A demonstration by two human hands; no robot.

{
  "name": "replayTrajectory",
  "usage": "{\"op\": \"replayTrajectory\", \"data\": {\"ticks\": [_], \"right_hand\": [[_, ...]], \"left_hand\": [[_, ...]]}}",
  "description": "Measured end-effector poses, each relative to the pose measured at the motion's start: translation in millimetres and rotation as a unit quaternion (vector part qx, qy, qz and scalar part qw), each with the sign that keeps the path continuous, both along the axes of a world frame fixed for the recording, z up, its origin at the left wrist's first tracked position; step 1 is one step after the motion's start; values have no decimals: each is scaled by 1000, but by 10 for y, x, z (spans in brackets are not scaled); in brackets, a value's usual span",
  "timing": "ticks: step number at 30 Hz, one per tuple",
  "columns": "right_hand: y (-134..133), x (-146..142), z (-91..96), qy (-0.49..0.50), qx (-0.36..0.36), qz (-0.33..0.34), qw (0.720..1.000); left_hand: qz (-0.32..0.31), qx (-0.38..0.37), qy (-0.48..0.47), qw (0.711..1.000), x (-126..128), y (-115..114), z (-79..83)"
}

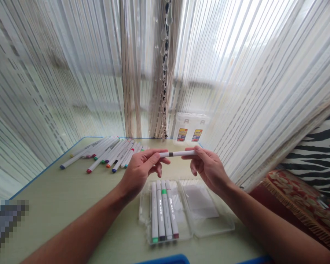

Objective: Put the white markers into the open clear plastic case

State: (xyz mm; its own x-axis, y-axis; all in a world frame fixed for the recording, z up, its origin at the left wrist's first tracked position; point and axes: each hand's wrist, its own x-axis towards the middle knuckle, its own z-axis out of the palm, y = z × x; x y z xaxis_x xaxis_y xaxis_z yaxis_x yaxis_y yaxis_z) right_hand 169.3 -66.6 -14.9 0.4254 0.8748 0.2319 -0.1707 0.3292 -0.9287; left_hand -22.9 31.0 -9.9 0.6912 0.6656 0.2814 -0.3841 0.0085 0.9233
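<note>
A white marker pen (178, 154) with a dark band lies level between my two hands, above the table. Its left end is pinched by my left hand (143, 165), and my right hand (209, 167) grips the right end between thumb and fingers. Below them an open clear plastic case (185, 220) rests on the table. Several white markers (165, 212) stand side by side in its left half, with green, black and dark red tips toward me. A pale paper sheet (199, 201) lies in the right half.
Several loose markers (107, 152) with coloured ends are heaped at the table's back left. A clear case with two labels (189, 128) stands upright at the back edge, before string curtains (99, 73). Zebra-striped fabric (316, 146) is at the right; blue edges (165, 259) show in front.
</note>
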Motion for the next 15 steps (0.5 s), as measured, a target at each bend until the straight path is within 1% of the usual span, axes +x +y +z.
{"op": "replayTrajectory", "data": {"ticks": [5,9,15], "right_hand": [[0,2,27,18,-11,-9,1000],[3,3,37,20,-6,-16,1000],[-14,-13,24,-7,6,-13,1000]], "left_hand": [[-9,24,5,1000,-19,-33,9],[-7,40,17,999,-25,-66,35],[6,22,25,999,-10,-50,23]]}}
